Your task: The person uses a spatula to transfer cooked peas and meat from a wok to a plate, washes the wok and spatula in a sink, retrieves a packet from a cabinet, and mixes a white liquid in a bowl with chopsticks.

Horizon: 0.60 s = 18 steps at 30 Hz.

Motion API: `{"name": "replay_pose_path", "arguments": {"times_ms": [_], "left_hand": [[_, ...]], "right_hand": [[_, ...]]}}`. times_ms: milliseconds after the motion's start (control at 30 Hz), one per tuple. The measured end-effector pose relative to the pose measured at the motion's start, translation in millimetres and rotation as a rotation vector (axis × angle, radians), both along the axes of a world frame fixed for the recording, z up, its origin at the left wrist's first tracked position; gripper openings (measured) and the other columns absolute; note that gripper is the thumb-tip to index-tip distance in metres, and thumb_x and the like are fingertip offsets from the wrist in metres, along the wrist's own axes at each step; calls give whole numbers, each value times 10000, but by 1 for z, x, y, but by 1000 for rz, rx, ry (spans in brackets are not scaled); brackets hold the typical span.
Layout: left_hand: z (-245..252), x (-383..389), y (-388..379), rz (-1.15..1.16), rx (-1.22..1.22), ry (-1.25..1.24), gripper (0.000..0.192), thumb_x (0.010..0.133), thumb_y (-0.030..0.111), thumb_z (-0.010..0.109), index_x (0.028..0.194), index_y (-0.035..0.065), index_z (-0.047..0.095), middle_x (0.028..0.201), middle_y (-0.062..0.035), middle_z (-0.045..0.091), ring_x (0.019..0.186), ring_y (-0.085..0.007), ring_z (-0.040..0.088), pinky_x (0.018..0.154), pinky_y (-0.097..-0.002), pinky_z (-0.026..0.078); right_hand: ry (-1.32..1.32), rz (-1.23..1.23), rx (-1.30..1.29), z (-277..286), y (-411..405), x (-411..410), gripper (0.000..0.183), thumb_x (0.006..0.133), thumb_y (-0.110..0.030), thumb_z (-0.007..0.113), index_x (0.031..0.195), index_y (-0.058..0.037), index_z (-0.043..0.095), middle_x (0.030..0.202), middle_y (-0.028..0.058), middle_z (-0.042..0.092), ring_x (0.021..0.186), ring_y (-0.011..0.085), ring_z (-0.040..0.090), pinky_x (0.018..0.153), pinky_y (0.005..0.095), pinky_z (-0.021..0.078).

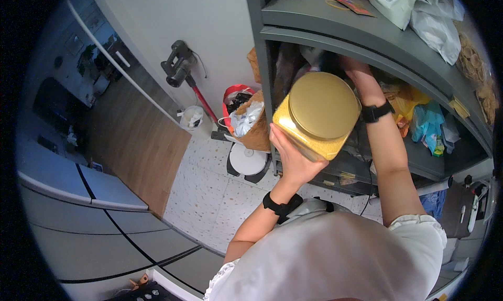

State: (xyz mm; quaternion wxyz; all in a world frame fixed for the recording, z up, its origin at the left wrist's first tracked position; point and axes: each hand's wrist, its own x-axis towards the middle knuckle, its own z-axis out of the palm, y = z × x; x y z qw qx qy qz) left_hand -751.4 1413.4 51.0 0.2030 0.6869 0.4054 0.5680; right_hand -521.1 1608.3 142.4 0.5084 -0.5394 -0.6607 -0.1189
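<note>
My left hand [292, 155] supports a large clear jar with a gold lid [324, 104] from its lower left side. Yellow grains [281, 114] show through the jar's wall, and the jar is tilted so its lid faces me. Behind the jar, my right hand [357, 71] reaches into an open compartment of a dark grey metal cabinet [334, 24]. Its fingers are lost in shadow, so what they touch cannot be seen. Yellow [408, 102] and blue plastic bags [426, 120] lie in the compartment, to the right of my right forearm.
Plastic packages [397, 6] lie on the shelf above. Left of the cabinet are a brown paper bag [257, 134] stuffed with plastic, a small white bin [191, 116], a stick vacuum cleaner [181, 65] and a round white robot vacuum [247, 159]. A dark cable [370, 187] hangs by the lower drawers.
</note>
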Motion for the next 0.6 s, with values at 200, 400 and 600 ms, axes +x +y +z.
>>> {"name": "replay_pose_path", "arguments": {"times_ms": [200,400,600], "left_hand": [[10,18,13,13,0,-4,1390,514,229,844,1429,-70,-159,1421,-339,72,1332,-479,129,1115,-530,144],[23,32,30,81,1,15,1343,557,204,829,1443,-57,-146,1421,-336,79,1336,-463,131,1113,-528,137],[25,63,57,167,34,2,1330,550,204,836,1458,-45,-102,1383,-335,142,1297,-462,184,1090,-542,159]], "right_hand": [[38,-300,-365,19,-92,11,344,930,-90,535,1258,10,516,1308,160,523,1218,285,463,1038,360,352],[1034,321,-50,3,-166,37,324,909,-39,535,1226,30,535,1256,128,561,1126,204,537,966,296,405],[708,208,32,16,-249,35,336,908,17,464,1234,52,538,1215,129,590,1119,184,540,986,281,377]]}}
